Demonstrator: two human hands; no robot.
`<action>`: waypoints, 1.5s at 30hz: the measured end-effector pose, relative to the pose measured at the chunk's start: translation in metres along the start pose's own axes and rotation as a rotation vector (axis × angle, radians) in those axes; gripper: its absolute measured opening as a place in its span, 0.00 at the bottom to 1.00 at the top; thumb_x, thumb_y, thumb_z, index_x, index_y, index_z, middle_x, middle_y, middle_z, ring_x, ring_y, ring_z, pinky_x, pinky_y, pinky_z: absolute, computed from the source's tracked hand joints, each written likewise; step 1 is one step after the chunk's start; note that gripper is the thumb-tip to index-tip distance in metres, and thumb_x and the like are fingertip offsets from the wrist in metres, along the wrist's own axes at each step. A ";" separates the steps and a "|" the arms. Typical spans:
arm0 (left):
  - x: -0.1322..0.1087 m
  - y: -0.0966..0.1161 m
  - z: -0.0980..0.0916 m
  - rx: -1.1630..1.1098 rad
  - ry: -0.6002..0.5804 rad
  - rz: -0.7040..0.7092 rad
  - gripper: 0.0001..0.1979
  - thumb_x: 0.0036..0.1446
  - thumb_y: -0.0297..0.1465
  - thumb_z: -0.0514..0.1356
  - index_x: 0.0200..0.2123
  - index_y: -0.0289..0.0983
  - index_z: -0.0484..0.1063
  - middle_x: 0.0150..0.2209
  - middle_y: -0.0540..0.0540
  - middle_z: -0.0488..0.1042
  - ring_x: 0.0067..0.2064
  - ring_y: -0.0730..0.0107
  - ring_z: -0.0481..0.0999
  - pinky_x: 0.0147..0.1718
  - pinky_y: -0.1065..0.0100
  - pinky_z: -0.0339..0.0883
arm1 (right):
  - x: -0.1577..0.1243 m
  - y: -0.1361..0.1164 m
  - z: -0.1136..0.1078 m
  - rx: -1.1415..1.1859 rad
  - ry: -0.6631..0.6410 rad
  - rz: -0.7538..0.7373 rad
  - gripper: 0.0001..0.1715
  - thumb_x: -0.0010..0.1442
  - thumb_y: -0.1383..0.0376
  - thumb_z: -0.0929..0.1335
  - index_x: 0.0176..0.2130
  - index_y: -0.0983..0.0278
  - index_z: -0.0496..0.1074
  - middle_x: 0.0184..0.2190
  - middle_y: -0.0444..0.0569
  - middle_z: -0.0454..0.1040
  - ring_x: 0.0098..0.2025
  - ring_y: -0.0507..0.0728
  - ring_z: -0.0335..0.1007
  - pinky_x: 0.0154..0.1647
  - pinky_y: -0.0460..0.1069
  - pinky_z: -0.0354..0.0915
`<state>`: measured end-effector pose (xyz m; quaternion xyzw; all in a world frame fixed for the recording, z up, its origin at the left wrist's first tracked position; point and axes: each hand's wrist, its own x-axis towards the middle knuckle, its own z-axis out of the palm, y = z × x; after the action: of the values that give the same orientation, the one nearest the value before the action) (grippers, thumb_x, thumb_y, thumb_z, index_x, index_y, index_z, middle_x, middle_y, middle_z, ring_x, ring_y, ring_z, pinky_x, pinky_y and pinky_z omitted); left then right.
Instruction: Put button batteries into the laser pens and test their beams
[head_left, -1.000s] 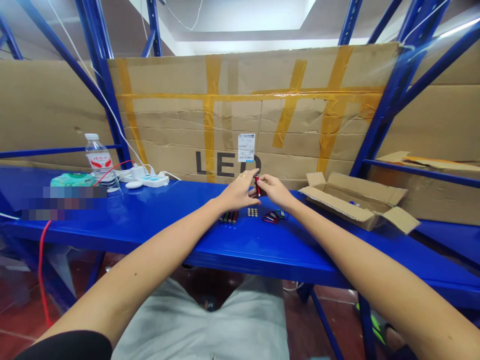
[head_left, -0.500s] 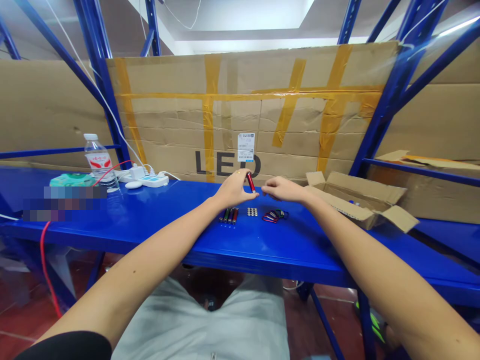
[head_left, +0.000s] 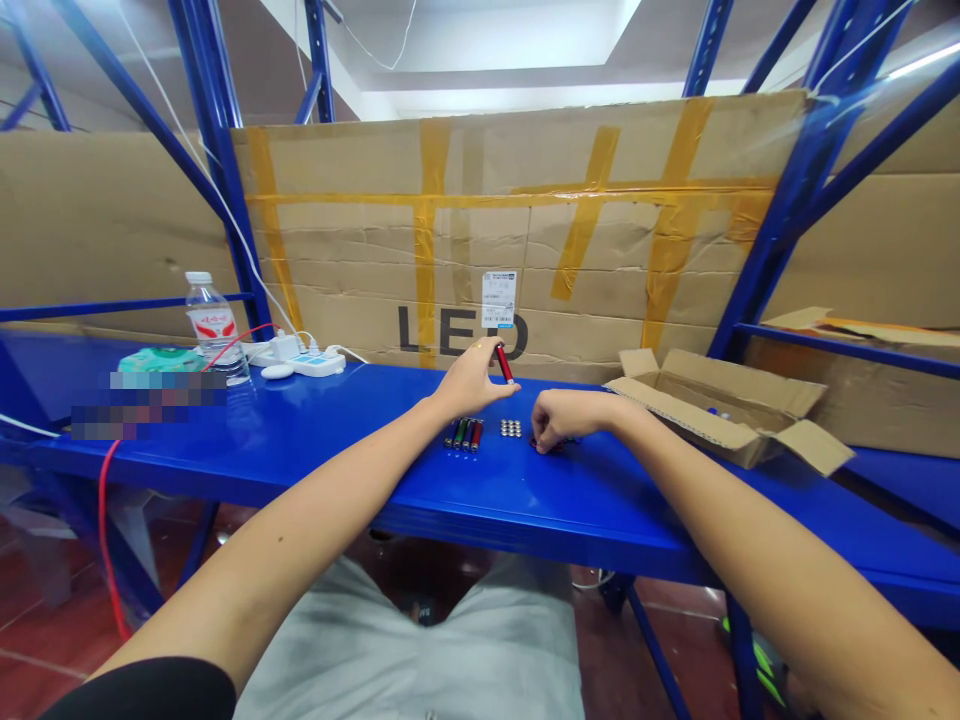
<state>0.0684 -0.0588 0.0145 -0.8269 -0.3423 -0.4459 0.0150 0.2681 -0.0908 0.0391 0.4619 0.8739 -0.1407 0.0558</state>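
Observation:
In the head view my left hand [head_left: 471, 384] is raised over the table, closed with thumb and fingertips on the two ends of a red mini flashlight [head_left: 505, 365]. The flashlight is held nearly upright, leaning a little. My right hand [head_left: 568, 414] is down at the small pile of carabiners [head_left: 572, 441], fingers pinched on a red one. The hand covers most of that pile. Between the hands, small silver button cells [head_left: 511, 428] lie in neat rows. Left of them, several mini flashlights [head_left: 465, 434] in dark, green and red lie side by side.
An open cardboard box [head_left: 709, 400] stands at the right. At the left are a water bottle [head_left: 214, 325], a green packet [head_left: 161, 360] and a power strip [head_left: 315, 362] with cables. A large taped carton [head_left: 360, 260] stands behind the blue table [head_left: 330, 420].
My right hand has moved down from beside the flashlight to the carabiners and closed on one. My left hand keeps hold of the flashlight. The whole view has shifted slightly.

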 end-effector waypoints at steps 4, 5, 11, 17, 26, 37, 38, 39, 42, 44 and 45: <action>0.000 -0.001 0.001 -0.005 -0.009 0.005 0.34 0.45 0.38 0.69 0.54 0.35 0.63 0.49 0.41 0.70 0.44 0.61 0.72 0.47 0.58 0.66 | -0.001 -0.004 0.005 -0.004 -0.034 -0.040 0.08 0.44 0.64 0.69 0.29 0.65 0.76 0.24 0.45 0.74 0.26 0.53 0.65 0.27 0.47 0.56; 0.000 -0.002 0.001 -0.010 -0.013 0.008 0.34 0.45 0.38 0.69 0.54 0.36 0.63 0.49 0.40 0.70 0.44 0.61 0.72 0.47 0.59 0.66 | -0.002 -0.006 0.005 -0.004 -0.036 -0.050 0.07 0.45 0.65 0.69 0.27 0.65 0.75 0.23 0.45 0.73 0.25 0.53 0.64 0.26 0.47 0.56; 0.001 -0.002 0.001 -0.049 -0.001 0.004 0.32 0.45 0.37 0.69 0.52 0.35 0.64 0.46 0.41 0.71 0.43 0.61 0.72 0.47 0.59 0.66 | -0.006 -0.006 -0.006 0.116 0.320 -0.147 0.09 0.55 0.66 0.62 0.24 0.64 0.64 0.23 0.46 0.69 0.26 0.52 0.61 0.28 0.47 0.57; 0.001 -0.003 0.003 -0.173 0.029 -0.083 0.32 0.45 0.39 0.69 0.52 0.34 0.64 0.42 0.42 0.73 0.41 0.63 0.73 0.43 0.60 0.67 | 0.012 0.003 -0.001 0.893 0.554 0.039 0.05 0.56 0.71 0.60 0.35 0.62 0.59 0.21 0.42 0.66 0.21 0.52 0.63 0.22 0.48 0.63; 0.001 0.000 0.015 -0.526 -0.048 -0.243 0.35 0.46 0.34 0.69 0.55 0.32 0.60 0.38 0.43 0.75 0.39 0.65 0.76 0.42 0.61 0.68 | 0.024 0.004 0.007 1.373 0.579 -0.100 0.11 0.51 0.68 0.68 0.36 0.62 0.62 0.18 0.36 0.55 0.19 0.49 0.55 0.21 0.49 0.63; 0.002 0.013 0.008 -0.692 -0.016 -0.472 0.36 0.49 0.22 0.66 0.59 0.28 0.55 0.22 0.56 0.69 0.21 0.76 0.71 0.25 0.70 0.65 | 0.032 -0.009 0.024 1.046 0.461 -0.136 0.04 0.58 0.68 0.62 0.37 0.62 0.63 0.21 0.39 0.59 0.20 0.50 0.58 0.22 0.49 0.66; 0.003 0.012 0.008 -0.704 -0.017 -0.499 0.36 0.49 0.22 0.65 0.59 0.28 0.55 0.21 0.57 0.69 0.21 0.76 0.71 0.25 0.70 0.65 | 0.032 -0.008 0.024 1.002 0.465 -0.154 0.05 0.58 0.67 0.62 0.38 0.63 0.64 0.21 0.39 0.58 0.20 0.50 0.58 0.22 0.49 0.66; 0.003 0.012 0.008 -0.716 -0.013 -0.521 0.36 0.49 0.22 0.65 0.59 0.28 0.54 0.21 0.57 0.69 0.20 0.76 0.71 0.25 0.70 0.65 | 0.031 -0.008 0.023 0.944 0.473 -0.172 0.07 0.59 0.67 0.62 0.40 0.63 0.65 0.21 0.39 0.58 0.21 0.50 0.58 0.23 0.49 0.66; 0.004 0.008 0.010 -0.741 0.002 -0.557 0.36 0.49 0.21 0.66 0.59 0.28 0.54 0.20 0.59 0.67 0.19 0.76 0.70 0.24 0.70 0.66 | 0.027 -0.007 0.022 0.690 0.502 -0.202 0.18 0.61 0.67 0.61 0.50 0.64 0.66 0.27 0.44 0.67 0.22 0.51 0.61 0.27 0.49 0.67; 0.005 0.006 0.012 -0.757 0.012 -0.565 0.37 0.48 0.21 0.66 0.59 0.28 0.54 0.19 0.59 0.67 0.19 0.76 0.70 0.24 0.70 0.65 | 0.026 -0.006 0.022 0.509 0.535 -0.205 0.23 0.62 0.69 0.60 0.56 0.64 0.63 0.34 0.49 0.72 0.26 0.52 0.66 0.32 0.50 0.67; 0.005 0.005 0.013 -0.766 0.012 -0.566 0.37 0.48 0.21 0.66 0.59 0.28 0.54 0.19 0.59 0.67 0.19 0.76 0.70 0.24 0.70 0.65 | 0.026 -0.005 0.022 0.439 0.550 -0.207 0.24 0.62 0.69 0.59 0.58 0.65 0.62 0.37 0.51 0.74 0.28 0.53 0.68 0.35 0.51 0.67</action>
<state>0.0821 -0.0558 0.0119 -0.6444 -0.3650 -0.5314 -0.4112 0.2483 -0.0795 0.0132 0.3926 0.8474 -0.2002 -0.2963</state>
